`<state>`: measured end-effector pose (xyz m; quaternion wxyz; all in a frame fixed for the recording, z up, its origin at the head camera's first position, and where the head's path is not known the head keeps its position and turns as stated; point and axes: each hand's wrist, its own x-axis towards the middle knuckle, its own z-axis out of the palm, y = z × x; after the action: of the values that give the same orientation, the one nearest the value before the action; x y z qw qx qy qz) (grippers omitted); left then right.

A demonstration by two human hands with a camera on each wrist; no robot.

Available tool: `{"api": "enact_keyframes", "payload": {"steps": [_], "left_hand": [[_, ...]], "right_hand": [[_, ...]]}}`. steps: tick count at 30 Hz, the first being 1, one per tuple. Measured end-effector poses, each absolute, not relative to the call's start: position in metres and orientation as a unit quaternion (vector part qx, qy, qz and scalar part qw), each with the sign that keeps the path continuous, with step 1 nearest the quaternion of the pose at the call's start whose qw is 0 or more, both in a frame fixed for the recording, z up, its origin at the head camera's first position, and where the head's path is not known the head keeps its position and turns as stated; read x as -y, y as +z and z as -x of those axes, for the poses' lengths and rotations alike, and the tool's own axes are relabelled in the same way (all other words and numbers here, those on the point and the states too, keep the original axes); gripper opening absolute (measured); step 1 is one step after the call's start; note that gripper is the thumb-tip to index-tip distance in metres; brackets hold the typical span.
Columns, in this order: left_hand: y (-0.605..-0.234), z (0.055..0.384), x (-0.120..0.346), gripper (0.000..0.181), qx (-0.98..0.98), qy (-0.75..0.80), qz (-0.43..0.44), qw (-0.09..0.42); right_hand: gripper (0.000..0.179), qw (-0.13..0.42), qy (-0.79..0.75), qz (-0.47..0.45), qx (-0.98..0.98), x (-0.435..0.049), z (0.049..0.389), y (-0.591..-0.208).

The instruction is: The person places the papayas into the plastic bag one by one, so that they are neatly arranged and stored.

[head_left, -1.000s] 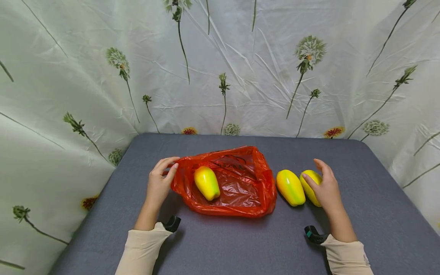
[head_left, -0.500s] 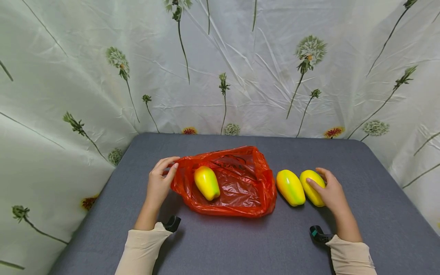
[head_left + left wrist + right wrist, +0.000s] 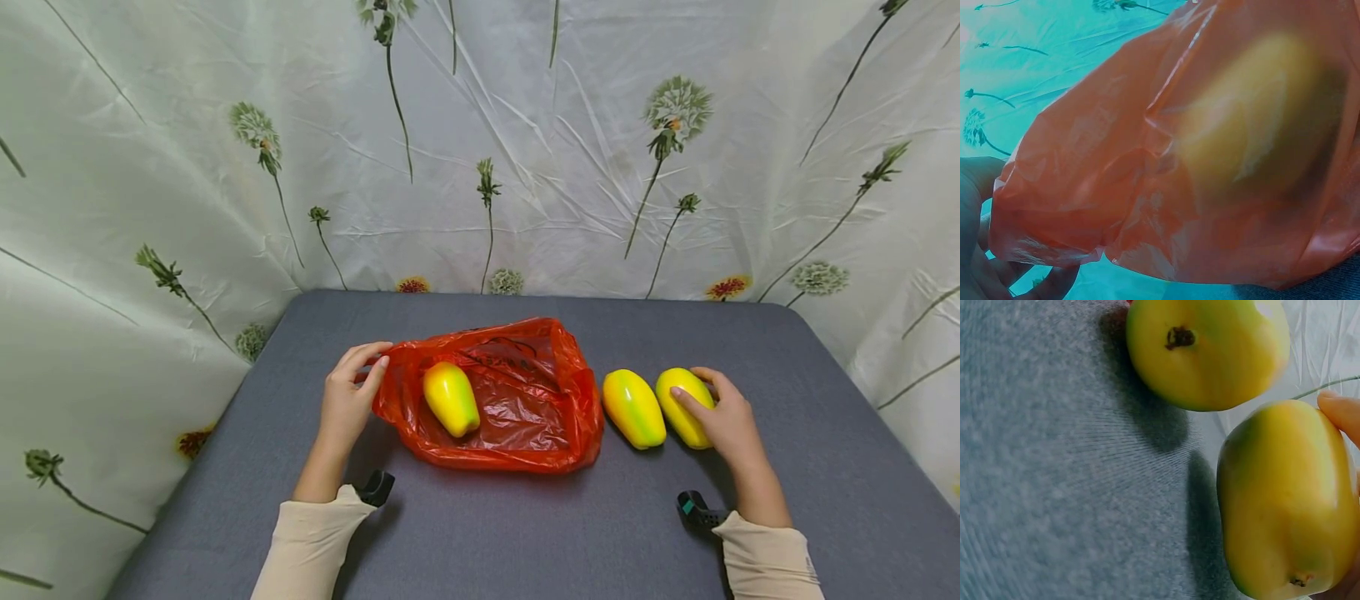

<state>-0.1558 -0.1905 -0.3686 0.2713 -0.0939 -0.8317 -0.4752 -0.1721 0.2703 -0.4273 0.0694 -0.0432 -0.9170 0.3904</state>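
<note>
A red plastic bag (image 3: 521, 421) lies spread with its mouth wide, and a glossy yellow-green papaya (image 3: 451, 400) sits inside at its left end. The left hand (image 3: 348, 396) holds the bag's left rim between thumb and fingers. In the left wrist view, the papaya shows dimly through the bag's thin side (image 3: 1104, 169). Right of the bag, the right hand (image 3: 727, 417) grips another papaya (image 3: 684, 410), thumb on the near side and fingers around the far side. A third papaya (image 3: 633, 410) lies between that one and the bag.
Grey cloth covers the table (image 3: 517, 537). A white curtain (image 3: 570, 150) printed with dandelions hangs behind the table and along its sides. Dark camera mounts stick inward from both wrists, with one mount (image 3: 699, 510) low over the cloth.
The right hand has come down and rightward onto the far-right papaya and closed around it, and that papaya has shifted slightly right. The left hand and bag have stayed put.
</note>
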Motion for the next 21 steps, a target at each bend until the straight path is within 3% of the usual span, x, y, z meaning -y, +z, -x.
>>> {"api": "enact_keyframes", "payload": {"steps": [9,21], "left_hand": [[-0.4,0.175,0.206,0.02,0.827,-0.479,0.098,0.277],[-0.401,0.175,0.206,0.02,0.829,-0.474,0.103,0.277]], "right_hand": [[0.06,0.124,0.399,0.047,0.907,-0.268,0.168,-0.42],[0.056,0.183,0.411,0.05,0.892,-0.258,0.165,-0.406]]}}
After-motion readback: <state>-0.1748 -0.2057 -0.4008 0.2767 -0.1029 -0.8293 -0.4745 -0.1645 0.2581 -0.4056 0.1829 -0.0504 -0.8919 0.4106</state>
